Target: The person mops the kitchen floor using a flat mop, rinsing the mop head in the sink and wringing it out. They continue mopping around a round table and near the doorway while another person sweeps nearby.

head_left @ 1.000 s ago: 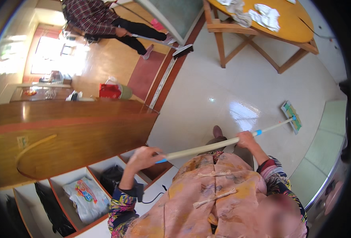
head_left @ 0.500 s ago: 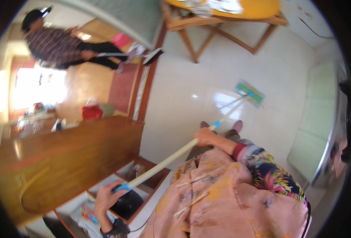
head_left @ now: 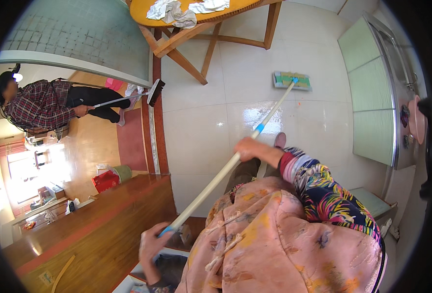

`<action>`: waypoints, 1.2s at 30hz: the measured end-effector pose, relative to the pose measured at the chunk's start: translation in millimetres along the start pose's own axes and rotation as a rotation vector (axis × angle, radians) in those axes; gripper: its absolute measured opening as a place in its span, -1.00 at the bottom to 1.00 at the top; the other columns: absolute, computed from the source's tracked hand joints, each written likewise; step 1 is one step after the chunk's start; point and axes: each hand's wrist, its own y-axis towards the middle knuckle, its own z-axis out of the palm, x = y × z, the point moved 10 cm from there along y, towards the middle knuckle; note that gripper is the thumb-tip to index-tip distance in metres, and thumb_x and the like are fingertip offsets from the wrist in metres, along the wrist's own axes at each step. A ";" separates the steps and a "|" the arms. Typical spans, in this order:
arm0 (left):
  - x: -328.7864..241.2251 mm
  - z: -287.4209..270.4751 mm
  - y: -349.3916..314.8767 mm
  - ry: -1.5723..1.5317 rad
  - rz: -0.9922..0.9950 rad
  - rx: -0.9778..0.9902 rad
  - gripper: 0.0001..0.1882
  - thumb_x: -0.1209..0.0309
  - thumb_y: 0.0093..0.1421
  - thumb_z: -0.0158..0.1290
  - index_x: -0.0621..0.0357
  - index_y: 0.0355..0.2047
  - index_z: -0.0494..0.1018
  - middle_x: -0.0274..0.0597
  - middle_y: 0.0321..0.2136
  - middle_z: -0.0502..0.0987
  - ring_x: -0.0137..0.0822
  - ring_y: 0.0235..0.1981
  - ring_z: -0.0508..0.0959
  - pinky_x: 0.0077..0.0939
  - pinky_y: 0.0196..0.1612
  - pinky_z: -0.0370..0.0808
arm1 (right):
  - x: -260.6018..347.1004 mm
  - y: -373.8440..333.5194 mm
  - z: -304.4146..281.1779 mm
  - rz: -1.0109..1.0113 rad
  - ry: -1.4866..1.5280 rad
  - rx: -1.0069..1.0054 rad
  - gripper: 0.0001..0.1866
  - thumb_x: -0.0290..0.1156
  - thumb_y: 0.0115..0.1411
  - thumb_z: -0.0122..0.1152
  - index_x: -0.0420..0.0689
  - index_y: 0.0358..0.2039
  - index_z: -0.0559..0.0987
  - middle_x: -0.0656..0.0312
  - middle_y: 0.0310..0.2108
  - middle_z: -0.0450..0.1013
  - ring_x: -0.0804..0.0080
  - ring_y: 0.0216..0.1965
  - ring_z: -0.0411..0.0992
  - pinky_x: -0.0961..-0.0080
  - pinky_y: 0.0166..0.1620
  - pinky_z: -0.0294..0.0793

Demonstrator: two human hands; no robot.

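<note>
On a pale tiled floor point(head_left: 196, 132), in the head view, a person in a pink apron point(head_left: 260, 234) guides a long-handled flat mop point(head_left: 211, 184). The right hand point(head_left: 247, 149) is wrapped around the middle of the pole; the left hand point(head_left: 151, 244), slightly blurred, appears curled around its blue upper end. To an onlooker's eye, good handling calls for the upper hand to act as a pivot while the lower one pushes and draws, the head pressed flat, with strokes stopping short of the wooden-legged table point(head_left: 221, 15) and pale green cabinet point(head_left: 372, 93).

The mop's head point(head_left: 292, 82) rests on the tiles between those two, beyond the person's visible shoe point(head_left: 280, 140). It is a slim rectangle, banded green and yellowish with greyish edges, joined by a bright blue fitting to a cream pole with a blue collar.
</note>
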 end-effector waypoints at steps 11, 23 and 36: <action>-70.6 14.0 5.1 0.331 0.200 0.056 -0.67 0.32 0.14 0.19 0.16 -0.10 0.55 0.07 -0.31 0.59 -0.11 -0.36 0.65 -0.40 -0.30 0.52 | -23.9 -17.3 6.2 -0.024 0.068 -0.302 -0.88 -0.32 -0.25 0.27 0.03 -0.58 0.62 0.14 -0.57 0.53 0.07 -0.41 0.54 0.17 -0.28 0.52; 38.8 -91.0 -93.9 -0.075 -0.335 -0.124 -0.78 0.37 0.22 0.12 0.30 -0.30 0.61 -0.24 -0.66 0.50 -0.48 -0.75 0.43 -0.56 -0.72 0.36 | 154.7 -40.7 38.5 -0.364 0.270 -0.033 -0.74 -0.14 -0.06 0.28 -0.01 -0.41 0.66 0.06 -0.51 0.54 0.01 -0.37 0.54 0.10 -0.35 0.50; -21.3 27.2 -24.8 -0.011 0.290 -0.184 -0.61 0.22 0.09 0.26 0.13 -0.11 0.57 -0.05 -0.43 0.63 -0.20 -0.47 0.65 -0.38 -0.39 0.55 | -0.4 -8.1 -44.1 -0.027 -0.122 -0.277 -0.89 -0.37 -0.11 0.22 0.06 -0.49 0.64 0.24 -0.46 0.55 0.23 -0.29 0.54 0.26 -0.13 0.41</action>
